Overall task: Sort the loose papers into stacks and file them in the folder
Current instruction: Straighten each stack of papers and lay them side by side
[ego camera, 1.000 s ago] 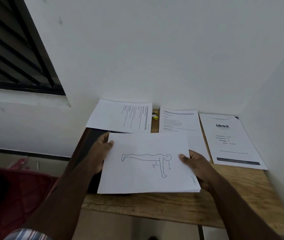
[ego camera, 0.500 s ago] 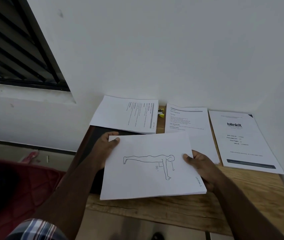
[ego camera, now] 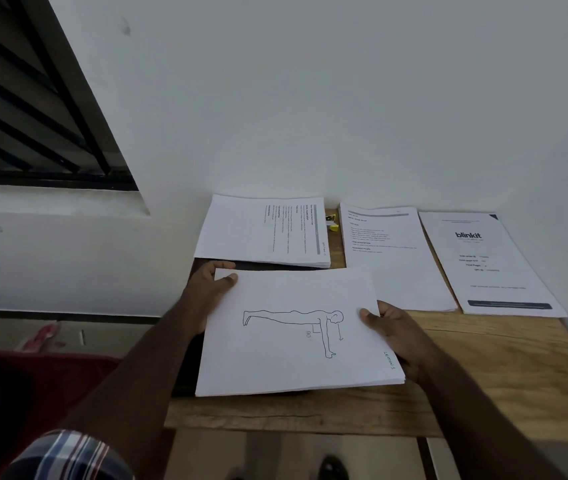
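White walls meet at the corner behind the wooden table [ego camera: 483, 368]. I hold a stack of papers [ego camera: 293, 334], topped by a plank-pose drawing, at the table's near left part. My left hand [ego camera: 206, 299] pinches its far left corner, my right hand [ego camera: 396, 330] grips its right edge. Three paper piles lie along the table's far edge: left pile [ego camera: 261, 230], middle pile [ego camera: 393, 265], blinkit sheet [ego camera: 493, 265].
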